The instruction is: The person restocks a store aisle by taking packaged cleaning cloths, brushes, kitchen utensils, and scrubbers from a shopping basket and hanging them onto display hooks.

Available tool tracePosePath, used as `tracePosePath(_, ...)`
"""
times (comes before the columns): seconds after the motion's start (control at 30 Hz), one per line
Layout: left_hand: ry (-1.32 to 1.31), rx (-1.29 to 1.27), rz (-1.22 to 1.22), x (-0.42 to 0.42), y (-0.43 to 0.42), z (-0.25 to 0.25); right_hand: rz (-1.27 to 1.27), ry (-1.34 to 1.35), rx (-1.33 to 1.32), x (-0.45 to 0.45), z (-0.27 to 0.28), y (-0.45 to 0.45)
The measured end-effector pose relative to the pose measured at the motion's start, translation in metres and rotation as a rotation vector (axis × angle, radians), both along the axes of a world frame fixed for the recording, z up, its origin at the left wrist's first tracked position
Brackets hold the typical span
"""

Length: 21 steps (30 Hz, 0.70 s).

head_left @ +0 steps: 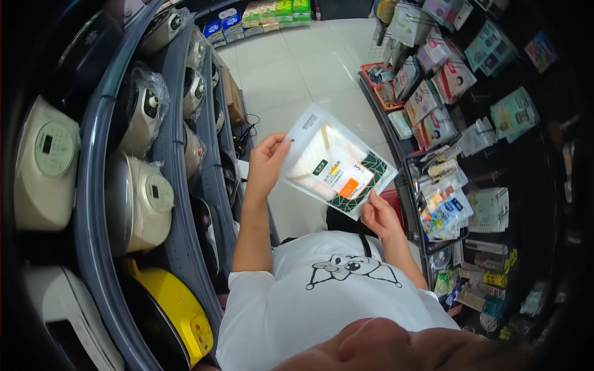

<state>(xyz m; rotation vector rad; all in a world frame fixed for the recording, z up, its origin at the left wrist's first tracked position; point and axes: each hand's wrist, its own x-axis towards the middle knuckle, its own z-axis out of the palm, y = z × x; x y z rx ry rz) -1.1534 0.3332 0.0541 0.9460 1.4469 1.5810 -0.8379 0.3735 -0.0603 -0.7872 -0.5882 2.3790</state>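
Between my two hands is a flat plastic packet of folded white cloths (328, 164), tilted, its printed front facing up at me. Its label carries a dark green logo, an orange patch and the figure 3, with a green leaf pattern along the lower edge. My left hand (267, 164) pinches the packet's upper left corner, thumb on the front. Down at the lower right edge, my right hand (379, 213) grips it with the thumb near the orange patch. The fingers behind the packet are partly hidden.
On my left, grey shelves (99, 185) hold cream rice cookers (151, 201) and a yellow appliance (176, 309). Hanging packets (455, 80) and a basket of small packs (445, 213) line the right. Tissue packs (260, 15) stand at the far end of the tiled aisle (309, 62).
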Motion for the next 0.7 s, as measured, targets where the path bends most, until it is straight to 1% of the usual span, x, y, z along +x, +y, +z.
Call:
tracePosePath(0.03,-0.003,0.000,0.007,-0.010,0.013,-0.001,0.007,-0.003,0.000,-0.012,-0.001,0.014)
tracePosePath(0.1,-0.018,-0.003,0.015,-0.028,0.039,-0.005,-0.001,-0.096,-0.044,-0.034,-0.001,0.043)
tracePosePath(0.23,-0.002,0.020,0.059,-0.077,0.103,-0.015,0.034,-0.134,-0.011,-0.089,-0.005,0.123)
tracePosePath(0.27,0.013,0.009,0.069,-0.092,0.120,-0.021,0.040,-0.065,-0.014,-0.101,-0.016,0.148)
tracePosePath(0.3,0.026,-0.011,0.077,-0.108,0.137,-0.024,0.053,-0.057,-0.017,-0.115,-0.024,0.176)
tracePosePath(0.37,0.001,-0.052,0.107,-0.133,0.159,-0.016,0.116,0.021,-0.027,-0.145,-0.036,0.214)
tracePosePath(0.43,-0.045,0.010,0.177,-0.158,0.182,0.001,0.100,-0.002,-0.010,-0.186,-0.011,0.246)
tracePosePath(0.47,-0.069,0.028,0.194,-0.174,0.190,-0.001,0.126,-0.048,-0.008,-0.205,-0.002,0.263)
tracePosePath(0.5,-0.069,0.030,0.212,-0.187,0.197,0.001,0.153,-0.100,-0.016,-0.220,0.002,0.276)
tracePosePath(0.53,-0.078,0.030,0.243,-0.197,0.202,0.001,0.189,-0.019,-0.013,-0.231,-0.004,0.292)
tracePosePath(0.57,-0.093,0.022,0.274,-0.205,0.203,0.000,0.207,-0.030,-0.025,-0.242,-0.004,0.301)
tracePosePath(0.63,-0.101,-0.004,0.328,-0.222,0.212,0.000,0.260,-0.098,0.063,-0.267,0.009,0.325)
tracePosePath(0.7,-0.127,-0.004,0.368,-0.241,0.226,-0.003,0.269,-0.102,0.080,-0.285,0.015,0.345)
